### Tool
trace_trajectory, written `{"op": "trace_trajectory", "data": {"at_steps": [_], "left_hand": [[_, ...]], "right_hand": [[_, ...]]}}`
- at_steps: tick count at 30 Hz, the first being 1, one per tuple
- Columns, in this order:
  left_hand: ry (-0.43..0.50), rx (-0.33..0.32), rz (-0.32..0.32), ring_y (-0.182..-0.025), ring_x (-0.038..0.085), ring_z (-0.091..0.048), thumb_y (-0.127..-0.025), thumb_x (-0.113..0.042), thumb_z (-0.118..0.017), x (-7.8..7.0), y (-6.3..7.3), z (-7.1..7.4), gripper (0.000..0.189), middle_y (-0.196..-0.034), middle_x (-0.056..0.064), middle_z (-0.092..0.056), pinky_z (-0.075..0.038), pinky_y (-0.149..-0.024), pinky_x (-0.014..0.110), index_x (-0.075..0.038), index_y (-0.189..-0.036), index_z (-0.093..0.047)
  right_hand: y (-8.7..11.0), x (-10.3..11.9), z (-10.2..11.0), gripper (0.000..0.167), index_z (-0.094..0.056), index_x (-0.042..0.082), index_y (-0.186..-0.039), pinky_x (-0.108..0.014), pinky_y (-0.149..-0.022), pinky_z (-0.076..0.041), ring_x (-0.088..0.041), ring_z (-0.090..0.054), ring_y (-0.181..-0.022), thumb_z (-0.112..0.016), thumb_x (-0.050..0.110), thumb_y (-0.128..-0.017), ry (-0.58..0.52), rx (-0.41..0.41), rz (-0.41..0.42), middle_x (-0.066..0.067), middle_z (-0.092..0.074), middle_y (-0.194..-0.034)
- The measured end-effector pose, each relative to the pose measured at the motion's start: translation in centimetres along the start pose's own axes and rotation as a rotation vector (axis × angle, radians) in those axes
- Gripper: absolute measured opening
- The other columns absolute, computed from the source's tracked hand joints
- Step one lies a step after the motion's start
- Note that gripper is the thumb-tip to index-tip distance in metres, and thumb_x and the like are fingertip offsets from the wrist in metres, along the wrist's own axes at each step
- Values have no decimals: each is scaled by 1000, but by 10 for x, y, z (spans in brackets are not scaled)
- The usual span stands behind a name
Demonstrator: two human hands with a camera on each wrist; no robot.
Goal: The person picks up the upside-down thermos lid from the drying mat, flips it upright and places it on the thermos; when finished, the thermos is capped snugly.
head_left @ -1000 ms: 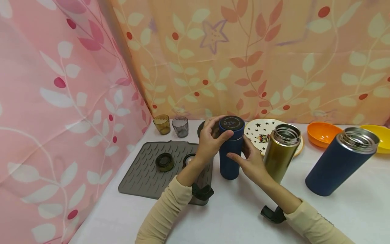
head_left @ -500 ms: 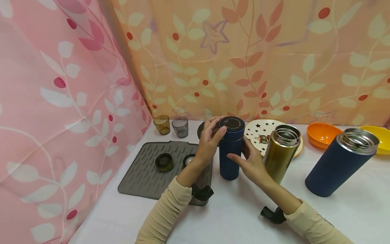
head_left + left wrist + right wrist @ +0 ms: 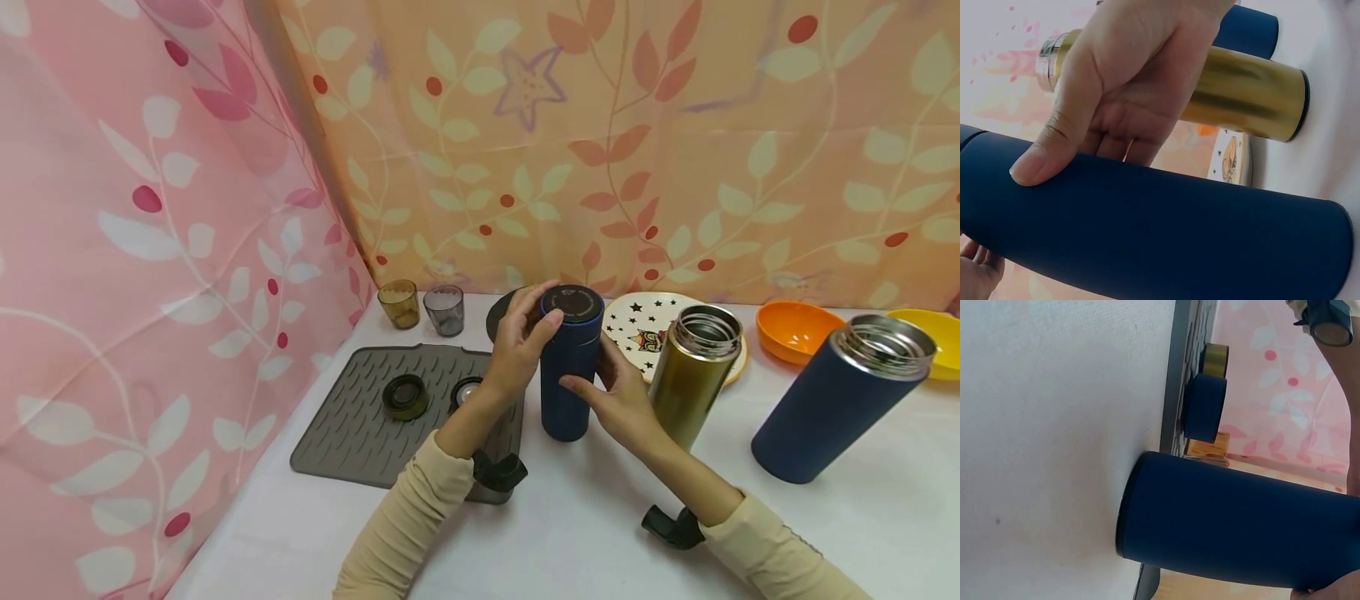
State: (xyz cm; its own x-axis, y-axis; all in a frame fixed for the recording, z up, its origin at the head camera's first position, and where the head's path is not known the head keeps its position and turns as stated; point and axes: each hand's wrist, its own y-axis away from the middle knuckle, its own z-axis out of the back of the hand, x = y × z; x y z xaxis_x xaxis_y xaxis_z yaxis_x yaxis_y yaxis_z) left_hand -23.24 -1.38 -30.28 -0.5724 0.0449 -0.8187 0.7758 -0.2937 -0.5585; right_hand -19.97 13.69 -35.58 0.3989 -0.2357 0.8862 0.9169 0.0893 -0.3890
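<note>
A slim navy thermos (image 3: 564, 400) stands upright on the white cloth. My left hand (image 3: 516, 350) grips its dark-topped lid (image 3: 573, 303), with the thumb at the lid's near left edge and the fingers behind. Lower down, my right hand (image 3: 624, 402) holds the thermos body, its thumb (image 3: 1034, 167) lying across the front. Its fingers are partly hidden behind the thermos. Just right of that hand is a lidless gold thermos (image 3: 692, 375). A wider lidless blue thermos (image 3: 832, 408) is further right.
On the grey drying mat (image 3: 345, 425) lie a gold-rimmed lid (image 3: 405, 397) and a blue lid (image 3: 1205, 407). Behind are an amber glass (image 3: 399, 305), a grey glass (image 3: 445, 311), a star-patterned plate (image 3: 630, 321), an orange bowl (image 3: 797, 331) and a yellow bowl (image 3: 930, 337).
The left thumb has slid leftward along the lid's edge, and the lid top's markings have turned. Lit digits on the lid have gone dark. The right hand holds its place.
</note>
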Motion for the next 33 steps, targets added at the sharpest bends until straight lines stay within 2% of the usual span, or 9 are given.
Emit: {"op": "trace_trajectory", "data": {"at_steps": [4,11,16,18,23,25,28,30,33], "left_hand": [[-92,-37,-29,-105,17,-50,-80,-54,-61,1,-1,-2,72,-117,13,-40,-45,-92,27,-7,-132,-47],[69,26,7,-118,26,-49,-95,-15,-45,4,2,2,47,-132,18,-44,-40,-102,34,-1,-139,-35],[-4,-6,-15,-105,22,-53,-86,-49,-57,5,-1,-2,69,-124,16,-37,-44,-95,27,-3,-135,-42],[-23,-19,-11,-103,21,-53,-81,-51,-61,5,-1,-4,73,-121,15,-36,-44,-94,25,-5,-135,-43],[68,13,1,-117,25,-49,-94,-15,-51,4,2,0,50,-129,19,-42,-41,-101,30,-1,-139,-35],[110,26,-7,-120,26,-47,-94,-10,-46,4,2,1,48,-132,20,-43,-40,-102,32,2,-139,-33],[82,17,-30,-114,23,-49,-94,-32,-51,4,2,-1,55,-130,18,-40,-42,-99,30,1,-136,-37],[13,-11,-44,-108,19,-50,-86,-48,-57,5,1,-2,69,-125,15,-38,-43,-96,27,-3,-135,-41],[-50,-29,-50,-102,17,-51,-78,-50,-64,6,0,-4,74,-119,13,-36,-44,-94,26,-7,-135,-43]], "right_hand": [[0,0,0,77,-26,11,-145,-36,-105,-33,-25,-44,-128,-70,17,-82,0,6,6,-11,-43,-141],[0,0,1,78,-25,12,-145,-42,-106,-33,-27,-43,-129,-69,19,-82,8,3,-7,-11,-42,-142],[0,0,2,77,-25,12,-145,-37,-106,-33,-25,-42,-129,-69,18,-82,7,6,-1,-10,-42,-142],[0,0,1,77,-25,12,-145,-36,-105,-33,-24,-43,-129,-69,18,-82,5,9,-1,-10,-42,-142],[0,0,1,78,-25,11,-145,-40,-106,-34,-26,-43,-128,-70,19,-82,8,6,-13,-11,-42,-141],[0,1,1,78,-25,11,-145,-41,-105,-34,-27,-44,-128,-70,20,-81,13,3,-16,-12,-43,-141],[0,1,2,78,-26,11,-145,-40,-105,-35,-27,-45,-127,-70,20,-81,18,2,-12,-12,-44,-140],[-1,0,1,77,-26,11,-145,-38,-105,-35,-26,-45,-126,-70,18,-81,16,5,-4,-11,-44,-140],[-1,-1,1,76,-27,11,-144,-35,-104,-35,-25,-46,-126,-70,17,-81,7,7,8,-11,-45,-139]]}}
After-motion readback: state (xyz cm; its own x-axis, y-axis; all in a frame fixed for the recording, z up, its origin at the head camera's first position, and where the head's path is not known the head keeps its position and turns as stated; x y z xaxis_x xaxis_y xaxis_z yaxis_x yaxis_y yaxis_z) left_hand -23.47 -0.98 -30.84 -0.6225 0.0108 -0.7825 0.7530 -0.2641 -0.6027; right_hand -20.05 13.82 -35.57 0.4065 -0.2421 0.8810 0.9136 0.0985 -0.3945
